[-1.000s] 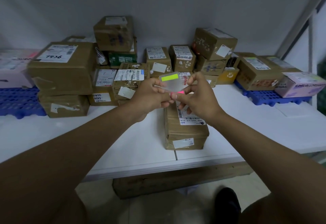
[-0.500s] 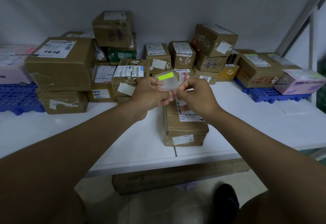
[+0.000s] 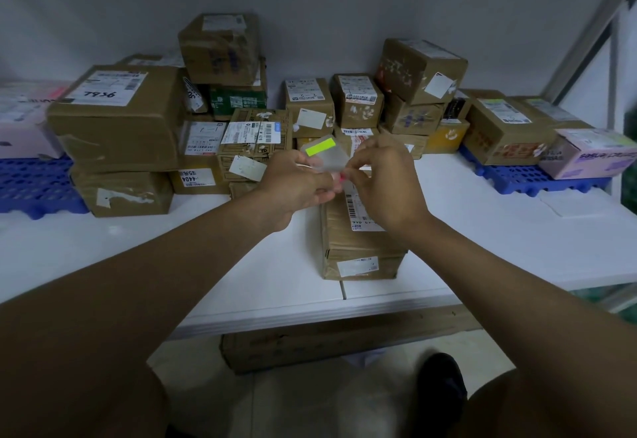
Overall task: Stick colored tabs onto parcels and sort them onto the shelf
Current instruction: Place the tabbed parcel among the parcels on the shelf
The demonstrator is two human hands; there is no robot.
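Both my hands are raised over the white table (image 3: 241, 265). My left hand (image 3: 296, 184) pinches a small translucent tab sheet (image 3: 325, 155) that carries a yellow-green tab (image 3: 320, 146) near its top. My right hand (image 3: 382, 179) pinches the sheet's lower right corner, where a pink tab (image 3: 342, 178) shows between the fingertips. Directly below the hands lies a brown cardboard parcel (image 3: 358, 244) with a barcode label, close to the table's front edge.
Several taped cardboard parcels (image 3: 117, 120) are stacked along the back wall. Blue plastic pallets (image 3: 537, 179) at the far left and right hold pink boxes (image 3: 589, 153). A cardboard box (image 3: 327, 341) lies under the table. A metal frame post (image 3: 586, 24) rises at the right.
The hands stay together on the sheet, shifting slightly. The right fingers work at the pink tab at the sheet's lower edge. The view dipped a little.
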